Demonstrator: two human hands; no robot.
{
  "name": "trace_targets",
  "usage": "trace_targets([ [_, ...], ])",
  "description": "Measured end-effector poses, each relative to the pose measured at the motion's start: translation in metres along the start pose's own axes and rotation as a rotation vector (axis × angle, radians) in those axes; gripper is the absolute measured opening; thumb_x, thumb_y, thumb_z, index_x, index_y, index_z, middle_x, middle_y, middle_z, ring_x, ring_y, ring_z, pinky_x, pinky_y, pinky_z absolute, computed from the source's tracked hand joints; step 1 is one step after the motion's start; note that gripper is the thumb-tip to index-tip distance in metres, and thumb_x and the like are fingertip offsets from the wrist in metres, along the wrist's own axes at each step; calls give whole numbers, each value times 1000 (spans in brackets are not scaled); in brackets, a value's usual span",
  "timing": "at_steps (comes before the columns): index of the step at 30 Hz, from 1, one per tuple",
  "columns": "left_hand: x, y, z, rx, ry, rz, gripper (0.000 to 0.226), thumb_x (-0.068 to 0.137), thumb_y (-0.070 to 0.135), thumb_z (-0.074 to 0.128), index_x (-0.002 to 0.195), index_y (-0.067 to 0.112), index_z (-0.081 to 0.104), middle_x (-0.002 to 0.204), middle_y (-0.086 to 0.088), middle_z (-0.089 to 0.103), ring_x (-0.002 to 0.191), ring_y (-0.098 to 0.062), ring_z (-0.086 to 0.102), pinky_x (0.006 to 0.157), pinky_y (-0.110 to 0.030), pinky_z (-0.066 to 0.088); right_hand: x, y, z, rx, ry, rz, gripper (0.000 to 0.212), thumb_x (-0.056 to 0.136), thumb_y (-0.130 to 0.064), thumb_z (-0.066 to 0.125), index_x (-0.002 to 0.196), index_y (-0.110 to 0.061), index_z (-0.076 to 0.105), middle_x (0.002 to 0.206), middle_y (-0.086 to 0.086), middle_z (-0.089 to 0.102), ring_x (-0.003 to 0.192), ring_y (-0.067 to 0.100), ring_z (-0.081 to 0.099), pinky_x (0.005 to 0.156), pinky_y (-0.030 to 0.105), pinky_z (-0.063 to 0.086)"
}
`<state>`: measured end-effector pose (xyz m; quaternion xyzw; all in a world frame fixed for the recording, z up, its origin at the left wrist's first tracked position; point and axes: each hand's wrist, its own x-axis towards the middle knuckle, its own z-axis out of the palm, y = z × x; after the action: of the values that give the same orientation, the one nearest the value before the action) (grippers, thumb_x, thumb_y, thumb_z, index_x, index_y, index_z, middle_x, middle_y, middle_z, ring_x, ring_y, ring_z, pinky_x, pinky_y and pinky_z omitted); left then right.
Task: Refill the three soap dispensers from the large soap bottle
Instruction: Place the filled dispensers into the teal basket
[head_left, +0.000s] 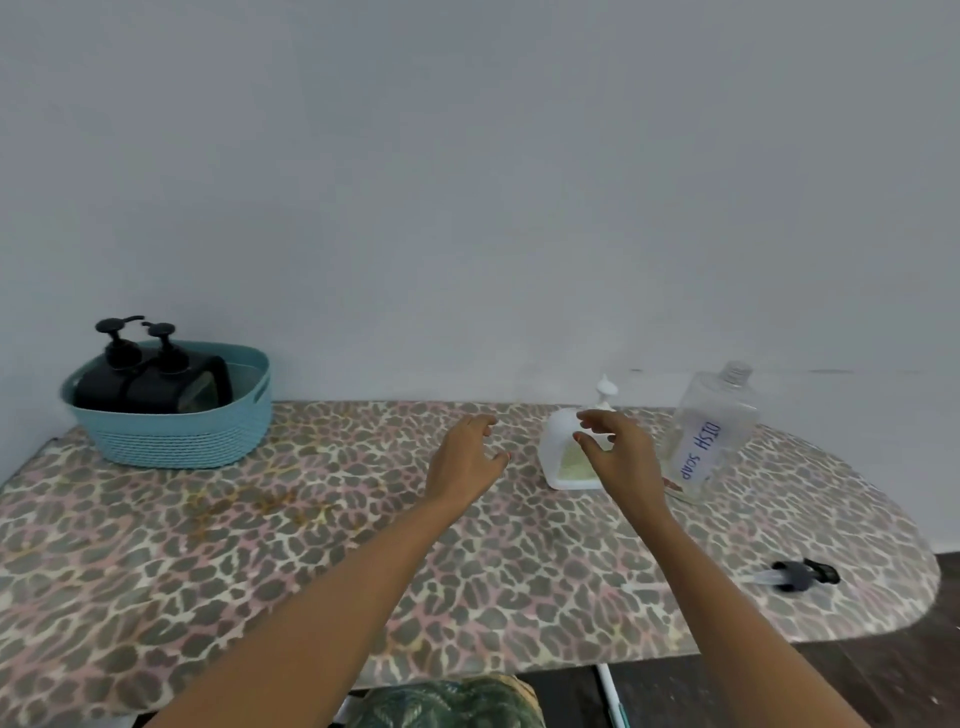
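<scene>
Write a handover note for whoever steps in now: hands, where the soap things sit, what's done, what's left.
Left hand and right hand: open, nothing in either grip, stretched toward the white soap bottle, upright with its top on, on the ironing board.
Clear DISH SOAP dispenser stands beside it, neck open; its pump lies near the board's right end.
Two black dispensers sit in the teal basket, pumps on.
Done: one dispenser opened. Left: filling all three.
</scene>
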<state>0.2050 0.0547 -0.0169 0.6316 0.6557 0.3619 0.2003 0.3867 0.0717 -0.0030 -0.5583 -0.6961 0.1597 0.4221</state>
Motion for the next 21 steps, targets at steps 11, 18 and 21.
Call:
trace_targets([
  [11,35,21,50,-106,-202,15,69,80,24,69,138,11,33,141,-9,37,128,-23,41,102,-32,35,20,58,-11,16,28,122,54,72,-1,73,122,-4,53,123,14,53,114,28,50,94,32,40],
  [18,46,27,68,-159,-242,39,70,78,18,71,137,11,34,138,-9,42,127,-24,40,103,-35,35,35,71,-7,133,-156,209,72,71,2,72,134,-5,39,134,12,49,123,28,46,95,30,39],
  [21,49,28,69,-155,-225,44,65,79,14,69,135,9,38,135,-11,45,125,-25,41,103,-37,37,39,72,-5,142,-188,213,74,72,2,71,137,-9,37,135,11,49,122,27,47,94,31,40],
])
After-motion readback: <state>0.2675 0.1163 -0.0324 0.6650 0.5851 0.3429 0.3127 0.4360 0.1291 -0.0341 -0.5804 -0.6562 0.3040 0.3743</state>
